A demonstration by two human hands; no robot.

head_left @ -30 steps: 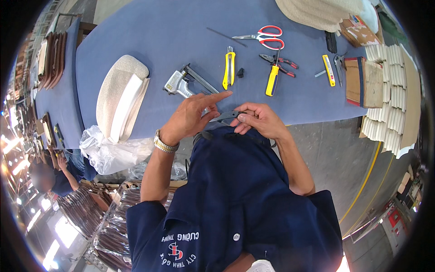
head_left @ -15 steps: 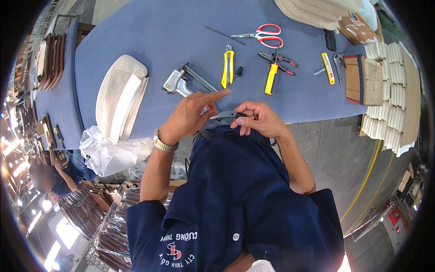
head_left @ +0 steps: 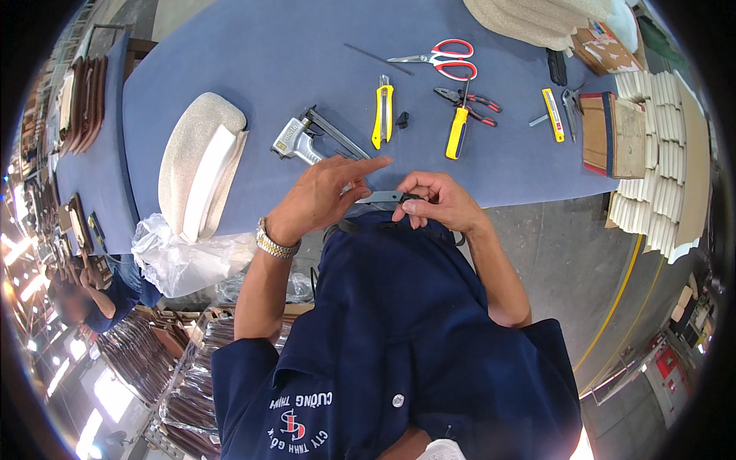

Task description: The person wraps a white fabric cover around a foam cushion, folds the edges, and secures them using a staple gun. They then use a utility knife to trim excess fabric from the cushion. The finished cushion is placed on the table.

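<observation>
Between my hands, over the near table edge, is a flat grey knife blade (head_left: 381, 197) with a hole in it and a black piece (head_left: 409, 198) at its right end. My left hand (head_left: 322, 192) pinches the left end between thumb and fingers, its index finger stretched out to the right. My right hand (head_left: 445, 201) grips the black end with thumb and fingertips. Beyond them lie a yellow utility knife (head_left: 382, 115), a small black part (head_left: 402, 120), and a staple gun (head_left: 294, 139) close to my left hand.
A yellow screwdriver (head_left: 457, 134), pliers (head_left: 483, 106), red-handled scissors (head_left: 454, 59) and another yellow knife (head_left: 553, 115) lie on the blue table (head_left: 307, 54). A beige cushion (head_left: 188, 146) sits left above plastic wrap (head_left: 188, 261). White stacked pieces (head_left: 664, 153) stand right. Another person (head_left: 107, 303) works far left.
The blade has turned slightly, showing its flat face and hole more plainly. Both hands keep nearly the same place and hold. The far-left person has shifted an arm.
</observation>
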